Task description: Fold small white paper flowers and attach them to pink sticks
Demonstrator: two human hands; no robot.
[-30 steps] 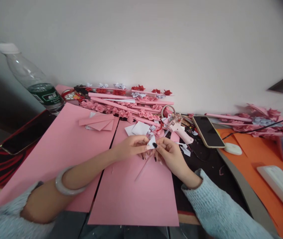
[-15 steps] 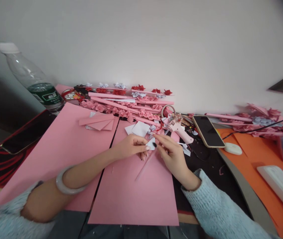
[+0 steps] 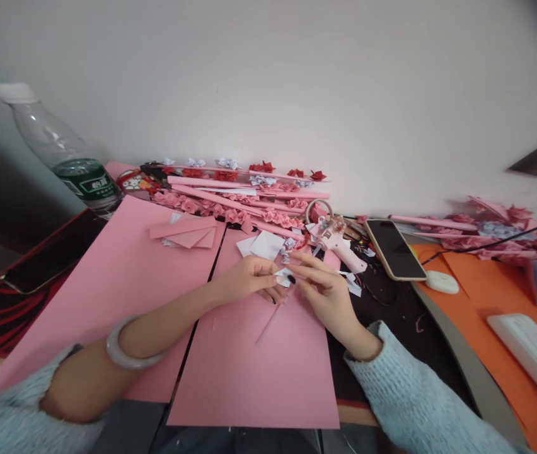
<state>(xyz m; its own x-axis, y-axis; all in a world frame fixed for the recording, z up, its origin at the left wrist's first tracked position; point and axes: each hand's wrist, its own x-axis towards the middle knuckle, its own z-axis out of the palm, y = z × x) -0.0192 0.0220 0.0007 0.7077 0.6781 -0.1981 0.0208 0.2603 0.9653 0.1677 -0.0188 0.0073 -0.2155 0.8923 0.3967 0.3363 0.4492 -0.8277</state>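
Pinching the one small white paper (image 3: 283,277) between thumb and fingers, my left hand (image 3: 255,277) has it above the nearer pink sheet (image 3: 249,381). My right hand (image 3: 323,291) is at its other edge, fingers fairly straight and a dark nail against the paper; whether those fingers grip, I cannot tell. I judge it very light and thin, crisp enough to take a crease, not slippery, but easy to crumple or tear. An edge or corner seems the best hold, between fingertips, with little pressure. One thin stick (image 3: 268,325) slants out below my hands; I can't tell whether it is held or lying.

Counting round: two pink sheets, the other (image 3: 108,302) to my left; at least two white squares (image 3: 267,244) just beyond my left fingers; one stack of pink folds (image 3: 188,231), its layers overlapping too much to number. I see one glue gun (image 3: 348,255), one tape roll (image 3: 319,203), one bottle (image 3: 84,180), and two phones, one right (image 3: 397,250), one left (image 3: 51,255). Two heaps of flowers, near (image 3: 235,216) and right (image 3: 517,217), are too tangled to count singly.
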